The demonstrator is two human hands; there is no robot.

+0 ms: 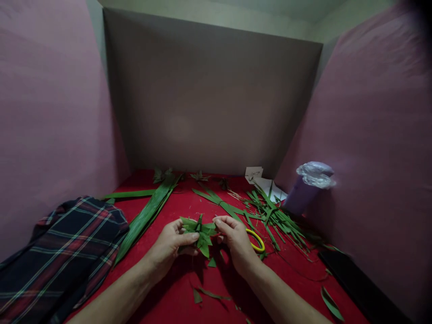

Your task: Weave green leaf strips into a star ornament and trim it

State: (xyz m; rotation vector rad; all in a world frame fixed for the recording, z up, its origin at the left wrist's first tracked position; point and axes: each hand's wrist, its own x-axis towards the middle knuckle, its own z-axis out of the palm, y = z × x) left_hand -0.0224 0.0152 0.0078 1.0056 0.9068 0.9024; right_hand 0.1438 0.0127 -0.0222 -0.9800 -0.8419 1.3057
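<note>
Red cloth [178, 207] bears green strips [278, 217] (yellow loop [259, 239] too) — left hand [171, 243], right hand [236, 240]: grip pinching leaves [204, 242].

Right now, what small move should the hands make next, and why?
Probably, the right hand should gently adjust the near edge of the green leaf piece: its fingertips are already at that edge, while the left hand holds the piece from the other side, thumb across it near the middle.
</note>
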